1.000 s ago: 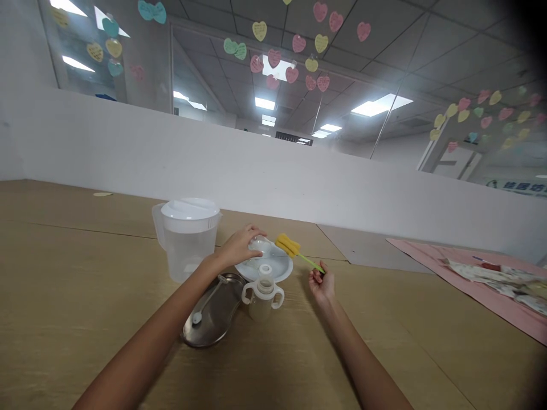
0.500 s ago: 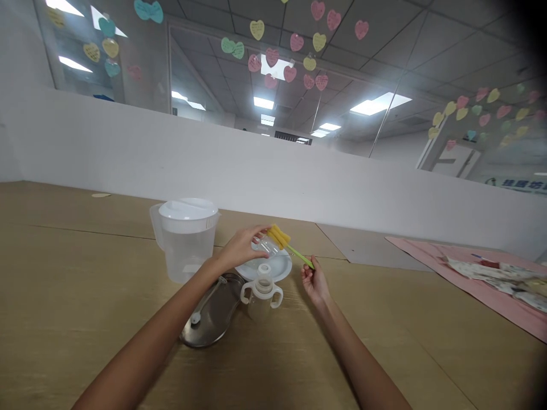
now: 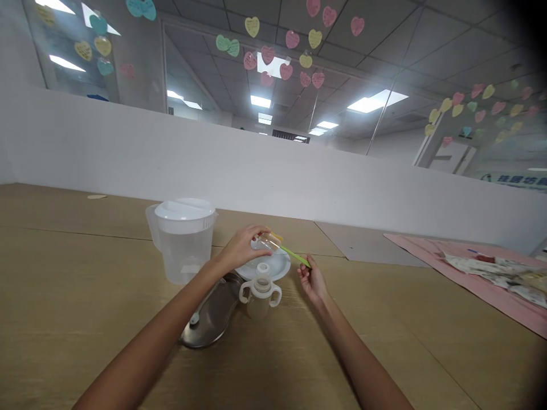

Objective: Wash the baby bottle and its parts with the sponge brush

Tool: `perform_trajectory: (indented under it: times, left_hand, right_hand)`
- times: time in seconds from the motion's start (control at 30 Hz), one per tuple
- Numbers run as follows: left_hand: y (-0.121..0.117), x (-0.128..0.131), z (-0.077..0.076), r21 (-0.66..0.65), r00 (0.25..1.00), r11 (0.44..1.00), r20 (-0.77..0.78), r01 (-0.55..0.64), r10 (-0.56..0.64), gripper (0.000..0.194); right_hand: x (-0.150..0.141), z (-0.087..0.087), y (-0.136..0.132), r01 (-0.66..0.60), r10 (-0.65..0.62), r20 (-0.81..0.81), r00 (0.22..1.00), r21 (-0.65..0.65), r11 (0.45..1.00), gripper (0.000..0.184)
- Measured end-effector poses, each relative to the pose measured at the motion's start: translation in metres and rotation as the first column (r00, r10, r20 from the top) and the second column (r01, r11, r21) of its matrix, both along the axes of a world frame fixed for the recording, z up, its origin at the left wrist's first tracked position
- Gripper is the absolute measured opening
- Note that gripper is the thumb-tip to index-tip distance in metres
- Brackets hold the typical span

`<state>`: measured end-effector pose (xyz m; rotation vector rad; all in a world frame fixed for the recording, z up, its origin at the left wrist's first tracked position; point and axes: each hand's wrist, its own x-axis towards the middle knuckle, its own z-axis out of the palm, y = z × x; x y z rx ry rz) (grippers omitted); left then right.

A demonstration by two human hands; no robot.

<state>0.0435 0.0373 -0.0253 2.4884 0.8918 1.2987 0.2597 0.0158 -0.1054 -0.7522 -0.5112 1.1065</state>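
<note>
Clear bottle [image 3: 267,243] in left hand [image 3: 239,247], sponge brush [image 3: 294,257] in right hand [image 3: 311,282]

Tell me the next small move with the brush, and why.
Probably twist the green handle gently with your right hand. The yellow sponge sits almost fully inside the clear bottle, so turning it would likely wipe the inner wall. Your left hand has the bottle gripped and tilted, which should steady it.
</note>
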Motion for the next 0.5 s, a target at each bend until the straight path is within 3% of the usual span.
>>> perform_trajectory:
  times: [0.2,0.5]
  left_hand:
    - [-0.0026,0.0011,0.001,0.053,1.0,0.999,-0.012,-0.01,0.011,0.043]
    - [0.001,0.0011,0.001,0.112,0.996,0.99,0.042,-0.087,0.083,0.043]
  right_hand:
    - [-0.0019,0.0032,-0.0023,-0.042,0.037,-0.069,0.997,-0.073,0.996,0.021]
    - [0.0,0.0032,-0.0031,-0.062,0.058,-0.053,0.997,-0.073,0.995,0.022]
